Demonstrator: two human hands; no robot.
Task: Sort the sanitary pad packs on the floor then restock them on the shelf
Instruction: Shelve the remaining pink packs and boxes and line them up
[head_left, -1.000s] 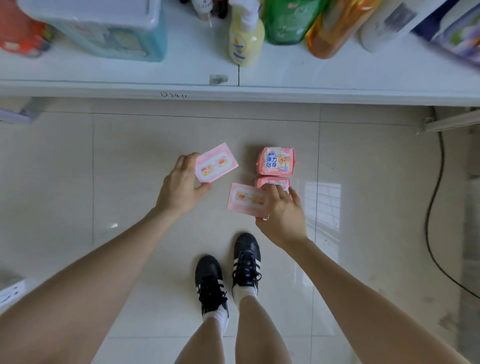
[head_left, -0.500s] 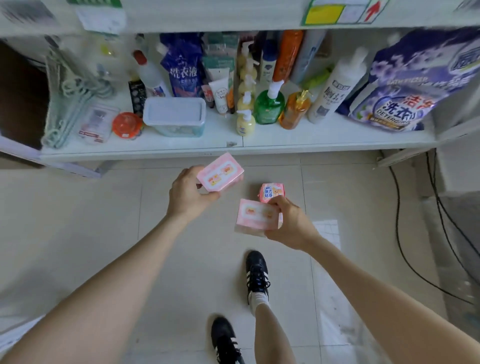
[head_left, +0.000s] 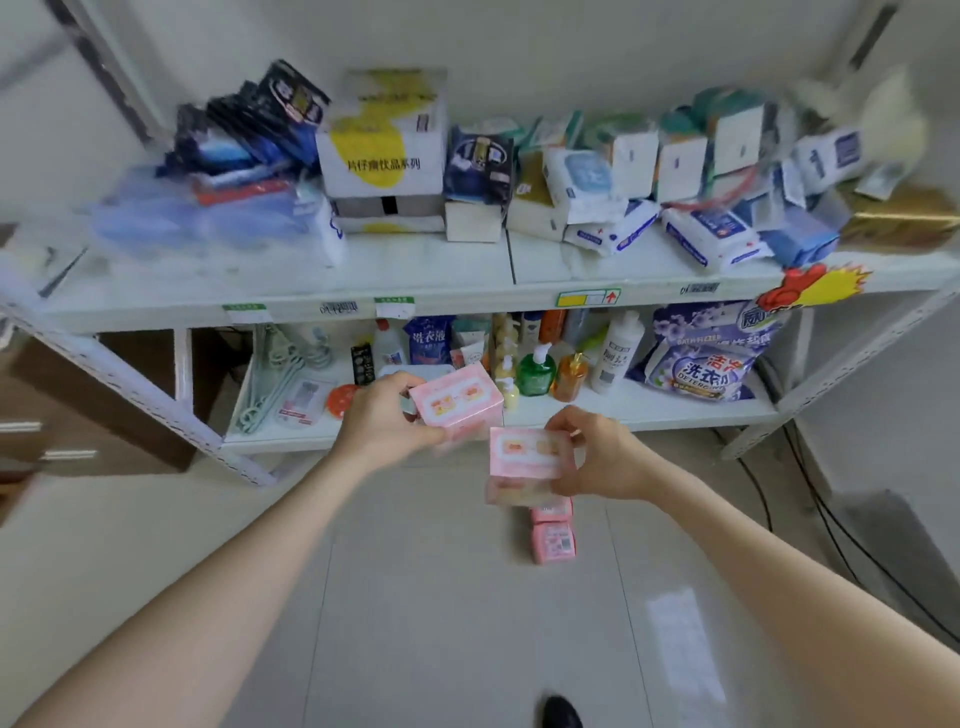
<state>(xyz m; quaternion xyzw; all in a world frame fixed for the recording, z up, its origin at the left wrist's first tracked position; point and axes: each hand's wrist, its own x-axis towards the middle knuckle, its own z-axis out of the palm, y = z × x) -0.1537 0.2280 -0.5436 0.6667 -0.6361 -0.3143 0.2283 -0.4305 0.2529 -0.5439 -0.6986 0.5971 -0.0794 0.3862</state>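
Two pale pink rectangular sanitary pad packs held aloft before the white metal shelf (head_left: 519, 291): left hand (head_left: 382, 423) clasps one (head_left: 457, 402), right hand (head_left: 602, 457) grips another (head_left: 527, 452). Two darker pink packs (head_left: 553, 540) lie on the tiled floor (head_left: 441, 623) below.

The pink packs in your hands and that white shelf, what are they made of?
The pink packs look like soft plastic film: faint sheen, printed faces, rounded edges. The white shelf looks like painted metal: thin boards, slanted angle struts, smooth, slightly scuffed surface; the blur leaves it uncertain.
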